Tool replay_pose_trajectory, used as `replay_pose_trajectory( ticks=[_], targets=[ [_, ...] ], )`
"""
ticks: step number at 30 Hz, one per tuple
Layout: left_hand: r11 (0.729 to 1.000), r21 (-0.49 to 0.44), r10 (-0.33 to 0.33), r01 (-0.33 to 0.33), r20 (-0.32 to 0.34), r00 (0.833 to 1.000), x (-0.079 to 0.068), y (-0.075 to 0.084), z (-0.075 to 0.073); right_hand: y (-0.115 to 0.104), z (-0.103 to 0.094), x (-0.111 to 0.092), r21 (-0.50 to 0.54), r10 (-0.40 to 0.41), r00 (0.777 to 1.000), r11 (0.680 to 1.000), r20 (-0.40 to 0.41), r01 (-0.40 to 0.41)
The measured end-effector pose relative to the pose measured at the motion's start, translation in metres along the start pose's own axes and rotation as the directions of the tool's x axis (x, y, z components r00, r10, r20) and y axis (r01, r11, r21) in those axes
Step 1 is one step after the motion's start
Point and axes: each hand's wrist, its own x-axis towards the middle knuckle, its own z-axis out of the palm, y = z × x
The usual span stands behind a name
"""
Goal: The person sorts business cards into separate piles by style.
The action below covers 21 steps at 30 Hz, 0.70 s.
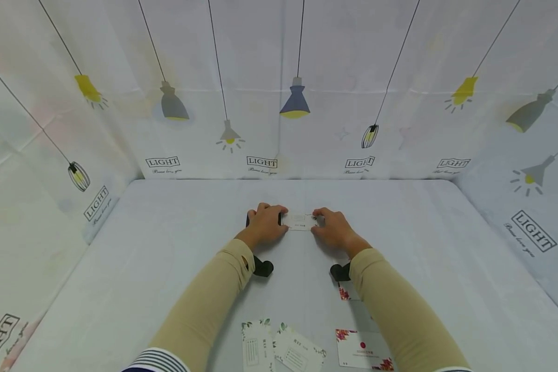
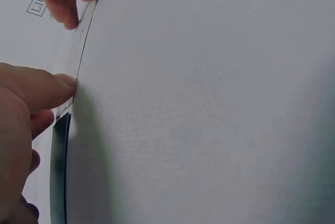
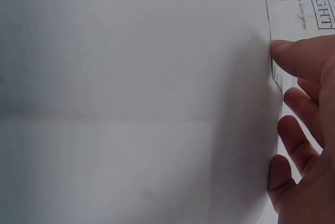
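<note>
A small white printed card [image 1: 299, 222] lies close over the white table between both hands. My left hand [image 1: 265, 226] pinches its left end, thumb at the near edge and index finger at the far edge. From the other side my right hand [image 1: 336, 230] pinches the right end the same way, its other fingers loosely bent in the right wrist view. Beneath the left palm is a dark flat object [image 2: 59, 166], mostly covered by the hand; its kind cannot be made out. Both thumbs meet the card's thin edge [image 2: 82, 46] in the left wrist view.
Nearer the body lie two white cards with green leaves [image 1: 257, 349] [image 1: 298, 351]. A card with red leaves [image 1: 363, 350] lies by the right forearm, and another red-leaf card [image 1: 349, 292] is partly under that arm. A lamp-print cloth wall [image 1: 325, 134] stands behind the table.
</note>
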Motion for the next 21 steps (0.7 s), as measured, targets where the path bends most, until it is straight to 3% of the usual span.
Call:
replay_pose_trajectory(
  ticks=[7,14,21],
  targets=[
    [0.998,-0.051,0.041,-0.041,0.009,0.999,-0.006,0.002,-0.005,-0.004,-0.006,-0.009,0.035,-0.037,0.999,0.999,-0.004,0.037],
    [0.987,-0.089,0.14,-0.138,0.022,0.99,-0.013,0.002,-0.012,-0.013,-0.004,-0.021,0.089,-0.098,0.995,0.991,-0.035,0.101],
    [0.978,-0.097,0.186,-0.182,0.034,0.982,-0.03,0.0,-0.012,-0.014,-0.007,-0.047,0.119,-0.124,0.991,0.984,-0.05,0.129]
  ],
)
